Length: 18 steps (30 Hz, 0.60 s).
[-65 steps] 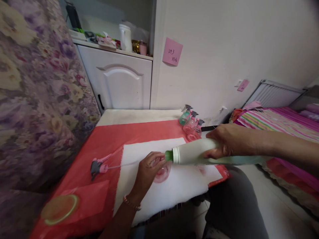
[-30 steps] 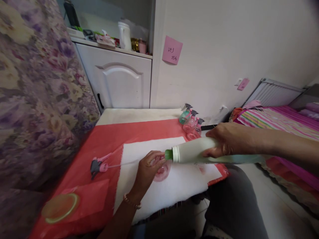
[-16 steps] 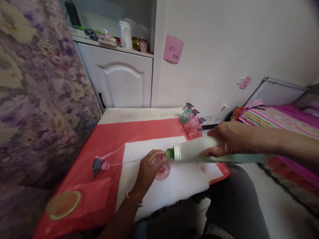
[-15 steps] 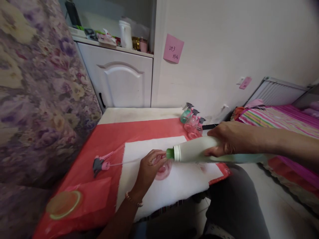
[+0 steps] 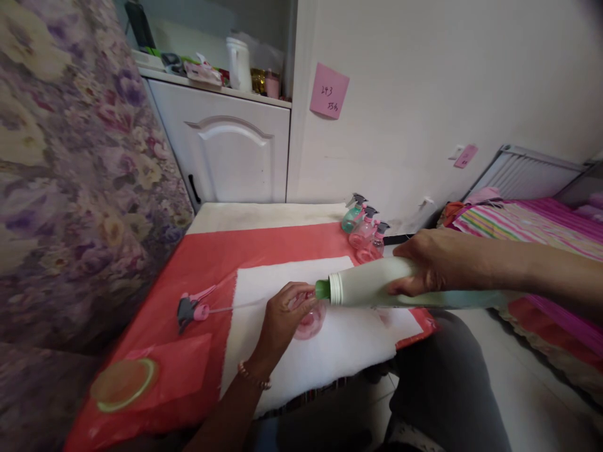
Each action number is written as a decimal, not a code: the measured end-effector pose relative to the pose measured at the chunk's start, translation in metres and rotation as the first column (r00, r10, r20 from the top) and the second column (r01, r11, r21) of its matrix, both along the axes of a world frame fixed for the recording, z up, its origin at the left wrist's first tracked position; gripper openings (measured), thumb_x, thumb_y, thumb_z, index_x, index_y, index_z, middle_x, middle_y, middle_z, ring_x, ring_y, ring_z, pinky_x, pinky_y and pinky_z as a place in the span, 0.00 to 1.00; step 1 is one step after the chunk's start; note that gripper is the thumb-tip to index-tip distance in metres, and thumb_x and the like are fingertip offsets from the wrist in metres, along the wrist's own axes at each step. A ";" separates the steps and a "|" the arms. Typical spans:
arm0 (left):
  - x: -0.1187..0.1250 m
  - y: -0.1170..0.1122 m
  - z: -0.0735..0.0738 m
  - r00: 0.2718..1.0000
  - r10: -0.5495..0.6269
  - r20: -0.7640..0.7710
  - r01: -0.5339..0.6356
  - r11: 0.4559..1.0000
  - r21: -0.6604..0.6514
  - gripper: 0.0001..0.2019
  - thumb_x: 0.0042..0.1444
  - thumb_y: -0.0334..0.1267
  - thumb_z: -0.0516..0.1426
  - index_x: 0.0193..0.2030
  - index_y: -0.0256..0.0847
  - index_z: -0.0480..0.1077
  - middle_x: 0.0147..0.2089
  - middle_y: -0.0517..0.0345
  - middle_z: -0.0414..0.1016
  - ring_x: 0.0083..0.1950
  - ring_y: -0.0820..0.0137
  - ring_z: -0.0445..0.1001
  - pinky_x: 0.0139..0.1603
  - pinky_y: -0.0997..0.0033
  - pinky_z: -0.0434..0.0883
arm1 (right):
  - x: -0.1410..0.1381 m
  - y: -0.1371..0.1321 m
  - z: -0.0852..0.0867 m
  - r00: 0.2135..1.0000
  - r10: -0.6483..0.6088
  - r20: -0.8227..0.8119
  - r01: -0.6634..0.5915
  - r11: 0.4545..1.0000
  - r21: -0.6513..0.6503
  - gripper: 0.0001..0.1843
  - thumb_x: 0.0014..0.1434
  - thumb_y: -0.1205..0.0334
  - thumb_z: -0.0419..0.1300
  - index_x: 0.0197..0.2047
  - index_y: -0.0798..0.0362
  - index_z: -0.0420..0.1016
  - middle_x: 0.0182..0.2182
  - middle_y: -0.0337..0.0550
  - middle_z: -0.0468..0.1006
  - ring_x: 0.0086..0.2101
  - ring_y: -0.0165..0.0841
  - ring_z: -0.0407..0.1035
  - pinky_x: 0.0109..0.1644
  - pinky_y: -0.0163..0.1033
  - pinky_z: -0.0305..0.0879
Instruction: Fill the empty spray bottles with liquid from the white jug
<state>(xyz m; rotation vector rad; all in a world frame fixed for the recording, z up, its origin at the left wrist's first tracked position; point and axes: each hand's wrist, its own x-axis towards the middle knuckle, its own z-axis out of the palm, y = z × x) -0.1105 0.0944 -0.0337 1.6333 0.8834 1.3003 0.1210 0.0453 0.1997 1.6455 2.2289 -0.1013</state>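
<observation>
In my right hand (image 5: 421, 263) is a large pale green bottle (image 5: 362, 282), tipped nearly level with its green spout pointing left. Its mouth is over a pink see-through spray bottle (image 5: 311, 321) without its top, standing on a white cloth (image 5: 348, 342). My left hand (image 5: 287, 314) closes its fingers round the neck of that spray bottle, hiding most of the opening. Whether liquid is flowing, I cannot tell. A grey and pink spray head (image 5: 191, 311) with its tube lies to the left, the tube's end reaching onto the cloth.
Several spray bottles (image 5: 362, 232), green and pink, stand at the table's far right corner. A round green-rimmed lid-like object (image 5: 125, 384) lies on the red cover (image 5: 264, 242) at near left. A floral curtain (image 5: 98, 188) hangs at left; a bed (image 5: 532, 232) is at right.
Both hands and the two bottles hold nearly the same pose. Only a very slight shift of the whole view shows.
</observation>
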 end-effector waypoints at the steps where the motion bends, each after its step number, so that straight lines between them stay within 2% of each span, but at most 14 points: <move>1: 0.000 0.000 0.000 1.000 0.003 0.003 -0.003 1.000 -0.002 0.06 0.52 0.36 0.62 0.38 0.43 0.78 0.40 0.56 0.78 0.45 0.66 0.76 0.50 0.64 0.72 | -0.001 0.000 0.001 1.000 -0.002 0.009 0.002 1.000 0.001 0.26 0.59 0.38 0.54 0.28 0.54 0.70 0.21 0.44 0.73 0.21 0.31 0.65 0.24 0.35 0.51; 11: 0.000 0.000 -0.002 1.000 0.009 0.007 -0.009 1.000 -0.012 0.06 0.52 0.36 0.63 0.38 0.42 0.78 0.40 0.56 0.78 0.45 0.66 0.76 0.49 0.66 0.71 | 0.000 0.000 -0.001 1.000 0.020 0.009 -0.021 0.999 0.033 0.25 0.59 0.40 0.55 0.28 0.56 0.72 0.21 0.43 0.73 0.21 0.30 0.64 0.24 0.35 0.50; 18: 0.001 -0.001 0.001 1.000 0.010 0.002 -0.010 1.000 -0.017 0.06 0.52 0.36 0.63 0.38 0.43 0.78 0.40 0.56 0.78 0.45 0.67 0.75 0.48 0.65 0.72 | 0.003 0.002 -0.004 1.000 0.005 0.023 -0.005 0.999 0.039 0.27 0.57 0.36 0.55 0.27 0.53 0.72 0.20 0.40 0.73 0.20 0.30 0.65 0.24 0.34 0.51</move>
